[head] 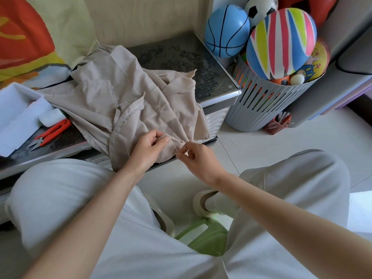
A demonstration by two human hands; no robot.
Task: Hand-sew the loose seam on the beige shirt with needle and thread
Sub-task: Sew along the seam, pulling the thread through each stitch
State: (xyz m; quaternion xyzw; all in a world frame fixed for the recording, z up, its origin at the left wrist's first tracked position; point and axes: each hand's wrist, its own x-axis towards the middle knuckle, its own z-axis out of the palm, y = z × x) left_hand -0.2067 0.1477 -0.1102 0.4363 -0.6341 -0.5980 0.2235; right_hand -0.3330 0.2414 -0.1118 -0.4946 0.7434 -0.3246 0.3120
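The beige shirt (124, 101) lies crumpled on a low dark table (181, 55), its lower edge hanging over the front. My left hand (148, 147) pinches a fold of the shirt near that edge between thumb and fingers. Just to the right, my right hand (196, 156) pinches a thin needle (174, 147) with pale thread, its tip at the cloth beside my left thumb. The thread is barely visible.
Orange thread snips (50, 132) and a white box (18, 115) with a white spool (52, 117) lie on the table at the left. A grey slatted basket (267, 101) full of balls stands right of the table. My knees and a green stool (203, 236) are below.
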